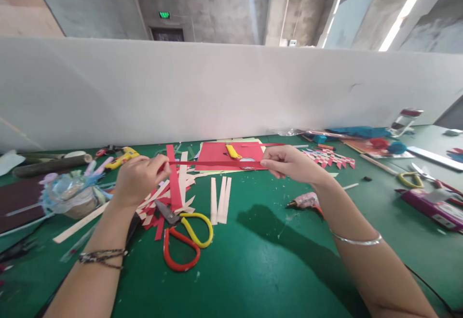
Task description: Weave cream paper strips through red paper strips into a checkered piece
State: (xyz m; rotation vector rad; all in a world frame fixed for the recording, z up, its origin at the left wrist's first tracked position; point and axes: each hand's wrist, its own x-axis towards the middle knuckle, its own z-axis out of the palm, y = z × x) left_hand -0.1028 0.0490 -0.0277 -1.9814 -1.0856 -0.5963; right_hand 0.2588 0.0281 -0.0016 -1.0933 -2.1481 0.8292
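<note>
Head view: both hands are working one thin red strip point(217, 163). Left hand point(136, 180) has its fingers closed on the left end, thumb against a curled index finger. Right hand point(285, 164) pinches the other end between thumb and fingertips. Strip runs straight and near level between them, looks taut. In the picture it crosses in front of the red sheet point(208, 150) and the round clear-rimmed item point(247, 167); gap to those is hard to judge, but the hands look lifted off the green surface point(235, 270).

Step in hand, my read: stretching the strip out to straighten, fold or check it. Can't tell which; it shows nearly edge-on, so a crease wouldn't be visible from here.

Next move, my judgement: calls for keeping both pinches even and tension light, since paper this narrow would likely tear or twist if pulled hard. If it has to go down, the bare patch by the pale strips point(220, 200) gives room to lay it flat. Scissors point(176, 219) lie near the left forearm, handles spread toward the wearer, on the edge of the scrap pile point(154, 207); neither hand touches them. Yellow cutter point(233, 152) sits on the red sheet, also not held. Glue gun point(306, 201) lies below the right hand, not in use.
</note>
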